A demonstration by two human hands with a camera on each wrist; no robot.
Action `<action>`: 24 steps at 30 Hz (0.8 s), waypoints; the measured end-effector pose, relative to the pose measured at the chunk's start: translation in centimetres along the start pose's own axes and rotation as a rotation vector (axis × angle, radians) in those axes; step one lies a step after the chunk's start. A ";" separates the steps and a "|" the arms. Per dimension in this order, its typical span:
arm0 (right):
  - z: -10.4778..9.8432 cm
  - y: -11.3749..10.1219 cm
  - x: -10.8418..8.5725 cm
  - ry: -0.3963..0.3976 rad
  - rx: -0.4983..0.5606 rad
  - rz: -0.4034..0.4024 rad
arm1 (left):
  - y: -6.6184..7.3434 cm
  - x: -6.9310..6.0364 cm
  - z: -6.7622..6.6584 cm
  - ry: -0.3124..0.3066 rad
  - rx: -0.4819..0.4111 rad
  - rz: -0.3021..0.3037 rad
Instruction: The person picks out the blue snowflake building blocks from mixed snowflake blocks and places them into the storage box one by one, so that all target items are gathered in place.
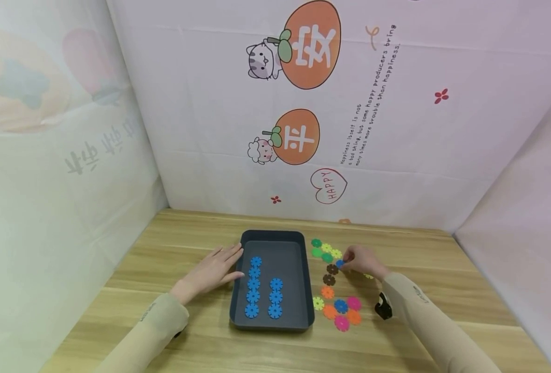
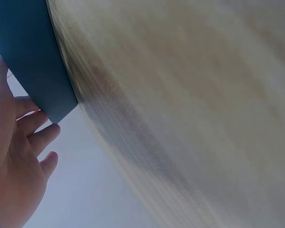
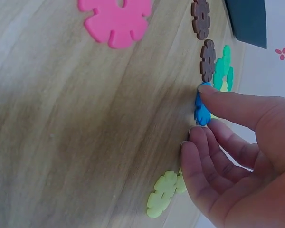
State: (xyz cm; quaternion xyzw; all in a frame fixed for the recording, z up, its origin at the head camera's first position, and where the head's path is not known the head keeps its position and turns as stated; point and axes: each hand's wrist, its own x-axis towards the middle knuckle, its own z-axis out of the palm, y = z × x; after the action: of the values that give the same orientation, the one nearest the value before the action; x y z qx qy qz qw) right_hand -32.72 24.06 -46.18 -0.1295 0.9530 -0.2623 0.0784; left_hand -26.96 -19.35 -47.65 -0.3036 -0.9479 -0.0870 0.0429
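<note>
A dark grey tray [image 1: 272,327] holds two columns of blue snowflake discs [image 1: 253,284], the left column longer than the right. My left hand [image 1: 212,272] rests at the tray's left edge, fingers stretched over the rim; in the left wrist view its fingertips touch the tray's wall [image 2: 33,52]. To the right of the tray, my right hand [image 1: 364,260] pinches a blue snowflake disc [image 3: 202,109] between thumb and fingers, low over the table. Brown discs [image 3: 207,60] lie just beside it.
Loose discs lie on the wooden table [image 1: 201,331] right of the tray: green [image 1: 316,242], yellow, orange [image 1: 328,292] and pink [image 1: 342,324], with another blue disc [image 1: 341,306] among them. Patterned cloth walls [image 1: 201,129] enclose the table at the back and sides.
</note>
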 end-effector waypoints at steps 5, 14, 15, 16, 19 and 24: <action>0.0 -0.1 -0.3 0.002 0.021 -0.014 | 0.0 0.1 0.0 -0.001 0.003 0.004; -0.1 0.1 -0.6 0.011 0.088 -0.051 | 0.0 0.0 0.0 0.000 -0.001 0.001; -0.2 0.2 -0.6 0.012 0.085 -0.067 | 0.0 0.0 -0.1 -0.001 -0.002 0.001; -0.2 0.1 -0.7 0.016 0.084 -0.080 | 0.0 0.0 -0.1 -0.002 -0.001 0.001; -0.4 -0.1 -0.8 0.024 0.080 -0.111 | -0.1 0.0 0.0 0.002 0.004 0.004; -0.7 -0.8 -0.8 0.017 0.073 -0.099 | -0.2 0.1 0.2 0.003 0.014 0.008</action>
State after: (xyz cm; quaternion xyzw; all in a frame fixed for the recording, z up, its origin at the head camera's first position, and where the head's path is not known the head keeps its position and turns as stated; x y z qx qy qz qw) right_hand -31.94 23.99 -45.14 -0.1711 0.9359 -0.3018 0.0619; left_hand -27.13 -19.45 -47.88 -0.3069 -0.9471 -0.0809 0.0468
